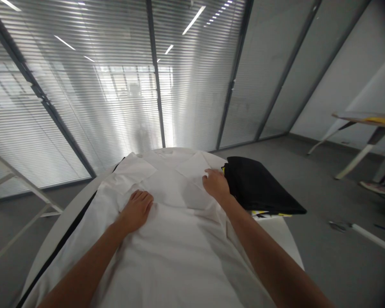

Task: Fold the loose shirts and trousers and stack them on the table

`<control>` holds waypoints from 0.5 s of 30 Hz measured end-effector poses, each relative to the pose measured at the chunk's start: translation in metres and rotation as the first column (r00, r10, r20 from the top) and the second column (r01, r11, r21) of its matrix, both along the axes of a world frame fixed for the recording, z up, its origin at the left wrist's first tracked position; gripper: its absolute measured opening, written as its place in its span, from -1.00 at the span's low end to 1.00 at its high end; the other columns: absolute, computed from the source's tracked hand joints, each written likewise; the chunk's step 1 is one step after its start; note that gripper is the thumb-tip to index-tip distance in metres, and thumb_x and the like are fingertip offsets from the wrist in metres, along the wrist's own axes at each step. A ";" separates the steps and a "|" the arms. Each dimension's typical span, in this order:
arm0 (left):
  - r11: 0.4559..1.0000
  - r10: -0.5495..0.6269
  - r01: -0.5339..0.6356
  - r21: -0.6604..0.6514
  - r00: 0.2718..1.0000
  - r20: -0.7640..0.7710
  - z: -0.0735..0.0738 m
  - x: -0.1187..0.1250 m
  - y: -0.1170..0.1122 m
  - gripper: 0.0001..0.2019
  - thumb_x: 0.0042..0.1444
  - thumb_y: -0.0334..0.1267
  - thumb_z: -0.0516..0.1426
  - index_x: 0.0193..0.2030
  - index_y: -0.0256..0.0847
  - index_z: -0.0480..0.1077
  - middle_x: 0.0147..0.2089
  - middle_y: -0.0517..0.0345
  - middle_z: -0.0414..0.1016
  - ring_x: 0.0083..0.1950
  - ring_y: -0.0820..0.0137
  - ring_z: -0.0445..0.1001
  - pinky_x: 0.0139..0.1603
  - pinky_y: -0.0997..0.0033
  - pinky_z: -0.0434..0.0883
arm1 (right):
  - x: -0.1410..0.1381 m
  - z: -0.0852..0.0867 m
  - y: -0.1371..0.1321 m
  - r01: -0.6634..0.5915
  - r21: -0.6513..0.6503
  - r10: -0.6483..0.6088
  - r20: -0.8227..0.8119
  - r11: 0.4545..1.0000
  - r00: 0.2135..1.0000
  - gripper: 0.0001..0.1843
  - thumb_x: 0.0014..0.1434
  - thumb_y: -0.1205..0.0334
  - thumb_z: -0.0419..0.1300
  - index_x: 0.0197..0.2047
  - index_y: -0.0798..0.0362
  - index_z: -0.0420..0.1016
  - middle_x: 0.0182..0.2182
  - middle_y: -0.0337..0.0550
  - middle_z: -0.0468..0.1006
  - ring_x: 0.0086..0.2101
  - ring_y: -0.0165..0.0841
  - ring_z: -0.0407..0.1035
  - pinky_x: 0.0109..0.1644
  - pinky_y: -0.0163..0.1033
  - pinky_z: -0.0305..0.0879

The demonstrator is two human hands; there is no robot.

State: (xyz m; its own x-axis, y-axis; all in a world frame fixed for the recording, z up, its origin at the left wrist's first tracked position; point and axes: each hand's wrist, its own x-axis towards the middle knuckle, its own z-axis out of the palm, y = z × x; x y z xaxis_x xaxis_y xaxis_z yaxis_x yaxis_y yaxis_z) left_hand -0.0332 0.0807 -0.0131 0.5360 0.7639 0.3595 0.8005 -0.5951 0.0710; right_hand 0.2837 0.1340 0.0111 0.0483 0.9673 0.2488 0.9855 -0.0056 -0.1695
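A large white cloth garment point(176, 248) is spread over a round white table point(290, 239), with creases across it and two squared, flap-like pieces near its far end. My left hand point(136, 211) rests palm down on the garment, left of its middle, fingers slightly bent. Farther forward, my right hand point(216, 184) touches the garment's right side, its fingers a little apart and partly bent. Right beside that hand lies a folded black cloth point(259, 186), with yellow and white patterned material showing under its edge.
Glass partitions with blinds point(192, 77) stand beyond the table. A white metal frame point(22, 184) is at the left. On the right are another table point(365, 117) with a yellow item on top, a person's shoe point(377, 187) and a white pole-like bar point(374, 238).
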 end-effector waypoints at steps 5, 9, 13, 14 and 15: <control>1.000 -0.020 0.020 0.013 1.000 -0.004 0.007 0.002 -0.003 -0.81 0.26 -0.31 -0.11 -0.27 -0.18 0.30 -0.25 0.05 0.36 -0.15 0.26 0.30 0.09 0.09 0.23 | 0.011 -0.008 0.001 0.001 -0.111 0.010 0.096 0.994 0.995 -0.56 0.26 0.30 -0.12 -0.03 0.23 0.52 0.01 0.28 0.44 0.04 -0.02 0.30 0.04 0.03 0.18; 0.999 -0.045 0.045 0.029 0.999 0.005 0.011 0.002 -0.005 -0.81 0.27 -0.30 -0.13 -0.27 -0.17 0.28 -0.27 0.06 0.35 -0.17 0.27 0.29 0.08 0.08 0.23 | 0.012 -0.014 0.006 0.081 -0.093 -0.081 0.004 0.992 0.997 -0.56 0.25 0.25 -0.09 0.04 0.27 0.46 -0.07 0.27 0.50 0.00 -0.07 0.36 0.07 0.01 0.17; 0.996 -0.082 0.081 0.041 0.996 0.024 0.018 0.002 -0.009 -0.82 0.26 -0.31 -0.12 -0.30 -0.17 0.26 -0.31 0.07 0.34 -0.21 0.28 0.27 0.02 0.09 0.24 | 0.018 -0.016 0.015 0.088 -0.139 -0.118 -0.226 0.986 0.967 -0.54 0.20 0.21 0.00 0.10 0.24 0.41 -0.04 0.25 0.50 0.02 -0.09 0.36 0.07 -0.07 0.20; 0.996 -0.087 0.086 0.038 0.996 0.024 0.019 0.003 -0.010 -0.82 0.26 -0.32 -0.11 -0.30 -0.17 0.26 -0.31 0.07 0.34 -0.22 0.28 0.27 -0.01 0.11 0.25 | 0.021 -0.016 0.017 0.089 -0.152 -0.130 -0.281 0.984 0.951 -0.55 0.21 0.21 0.00 0.10 0.22 0.41 -0.05 0.22 0.51 0.00 -0.11 0.38 0.05 -0.09 0.22; 0.995 -0.090 0.090 0.032 0.996 0.021 0.020 0.003 -0.011 -0.83 0.25 -0.32 -0.11 -0.29 -0.17 0.26 -0.31 0.07 0.34 -0.22 0.28 0.28 -0.04 0.13 0.25 | 0.023 -0.017 0.019 0.095 -0.163 -0.144 -0.323 0.982 0.935 -0.55 0.21 0.20 -0.01 0.09 0.20 0.41 -0.07 0.20 0.52 -0.02 -0.13 0.40 0.03 -0.11 0.24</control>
